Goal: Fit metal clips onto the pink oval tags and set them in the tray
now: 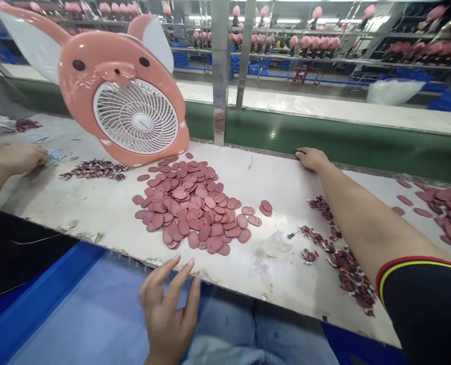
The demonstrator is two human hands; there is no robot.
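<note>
My left hand is raised near the front edge of the table, fingers spread, holding nothing. A big pile of flat pink ovals lies just beyond it. My right arm stretches over the table, and my right hand rests at the far edge beside the green band, its fingers partly curled with nothing visible in them. Small dark red and white pieces lie in a strip under and beside the right forearm. A clear bottle with a dark thin tip lies between the ovals and those pieces.
A pink animal-shaped fan stands at the back left. Another person's hand is at the left, near more small pieces. Further pink ovals lie at the far right. A metal post rises behind the table.
</note>
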